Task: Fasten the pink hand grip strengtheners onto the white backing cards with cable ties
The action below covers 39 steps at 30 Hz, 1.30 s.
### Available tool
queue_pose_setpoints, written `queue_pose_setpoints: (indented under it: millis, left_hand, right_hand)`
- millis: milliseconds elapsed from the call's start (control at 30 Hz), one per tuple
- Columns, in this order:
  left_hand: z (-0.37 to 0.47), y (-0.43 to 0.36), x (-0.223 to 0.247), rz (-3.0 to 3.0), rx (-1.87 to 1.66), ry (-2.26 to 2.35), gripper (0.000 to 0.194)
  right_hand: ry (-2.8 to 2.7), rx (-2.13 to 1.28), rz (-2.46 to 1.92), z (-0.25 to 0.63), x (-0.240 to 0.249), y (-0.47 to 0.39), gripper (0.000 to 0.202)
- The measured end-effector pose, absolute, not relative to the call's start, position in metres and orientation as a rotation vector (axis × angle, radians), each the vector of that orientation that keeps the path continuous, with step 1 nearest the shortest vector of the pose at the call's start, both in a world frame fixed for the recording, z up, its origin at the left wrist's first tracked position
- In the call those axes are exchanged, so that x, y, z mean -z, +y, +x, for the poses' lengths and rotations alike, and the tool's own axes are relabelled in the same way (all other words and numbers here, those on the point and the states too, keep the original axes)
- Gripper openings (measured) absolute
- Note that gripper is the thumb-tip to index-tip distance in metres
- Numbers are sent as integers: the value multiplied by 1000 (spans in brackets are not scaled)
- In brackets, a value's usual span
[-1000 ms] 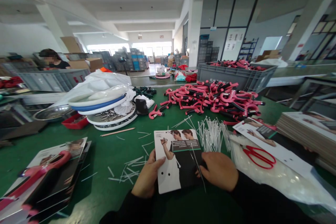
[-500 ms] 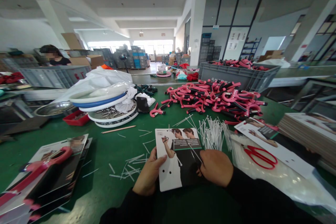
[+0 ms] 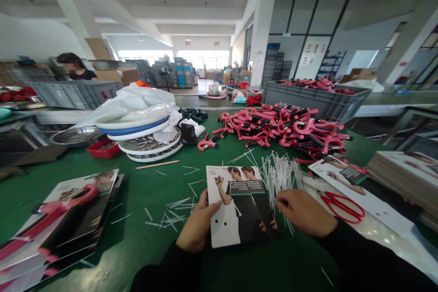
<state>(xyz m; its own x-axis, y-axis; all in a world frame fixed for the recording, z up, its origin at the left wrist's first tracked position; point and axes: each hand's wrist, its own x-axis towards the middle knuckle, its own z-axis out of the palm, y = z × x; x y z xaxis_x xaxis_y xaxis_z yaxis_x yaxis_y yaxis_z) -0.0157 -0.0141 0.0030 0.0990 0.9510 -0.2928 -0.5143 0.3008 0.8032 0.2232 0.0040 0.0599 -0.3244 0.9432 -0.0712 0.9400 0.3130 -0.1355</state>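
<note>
My left hand (image 3: 200,220) is closed on the left edge of a printed backing card (image 3: 224,232), thumb on its face. The card is white and black with a picture of a person, and has round holes. A white cable tie (image 3: 238,210) pokes out of its front. My right hand (image 3: 301,210) is off the card, fingers curled together at the near side of a pile of white cable ties (image 3: 278,173). Whether the fingertips pinch a tie is not clear. To the left lie several cards carrying pink-and-black hand grip strengtheners (image 3: 54,219).
Beyond the ties is a heap of pink-and-black hand grips (image 3: 280,127), with a grey crate (image 3: 315,100) behind. Red-handled scissors (image 3: 344,206) lie on a plastic bag at right, near a stack of cards (image 3: 386,169). Ring trays (image 3: 132,130) stand left. A person (image 3: 77,67) is far left.
My right hand has left the card's right part and moved right to the cable ties. The cable tie it held at the card no longer shows in it. My left hand still holds the card.
</note>
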Motion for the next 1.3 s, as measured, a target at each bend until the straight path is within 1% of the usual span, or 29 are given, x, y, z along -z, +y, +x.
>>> queue_pose_setpoints:
  millis: [100,167,233,300,400,500,533,600,700,833,933,1000,1100,1233,1300]
  left_hand:
    - [-13,-16,-4,587,-1152,898,64]
    - [-12,-18,-6,597,-1141,889,68]
    - [-11,-20,-7,626,-1116,871,75]
    - [-12,-24,-8,662,-1060,849,84]
    - [-13,-28,-7,689,-1012,822,95]
    - [-13,-30,-6,684,-1024,771,98]
    - [-13,-31,-6,672,-1021,759,95]
    - [-12,-33,-8,637,-1005,754,83]
    - [-9,-39,-12,594,-1007,751,65]
    - [-3,-48,-17,565,-1066,715,63]
    - [0,-55,-21,558,-1084,668,67]
    - [1,-59,-23,554,-1089,641,74]
    - [3,-64,-25,541,-1104,606,82]
    - [8,-68,-24,533,-1133,619,81]
    - [11,-70,-23,527,-1151,637,78]
  right_hand:
    - [-2356,-644,-1658,223,-61,1,28]
    - [-2103,-962,-1547,219,-56,-2,28]
    - [-1857,-1156,-1487,213,-49,-6,29]
    - [-1676,-1263,-1466,208,-42,-9,29]
    - [-1529,-1330,-1430,202,-33,-11,28]
    - [-1462,-1350,-1382,200,-28,-10,29]
    - [-1442,-1349,-1378,200,-28,-10,29]
    - [-1405,-1293,-1394,199,-30,-14,30]
    - [-1406,-1012,-1362,196,-39,-29,27]
    - [-1582,-447,-1211,186,-47,-57,11]
    - [-1726,-177,-1104,176,-45,-68,7]
    - [-1766,-126,-1088,171,-41,-70,8]
    - [-1757,-137,-1112,169,-35,-68,9]
    - [-1716,-187,-1156,171,-28,-67,9]
    - [-1695,-267,-1185,171,-25,-67,9]
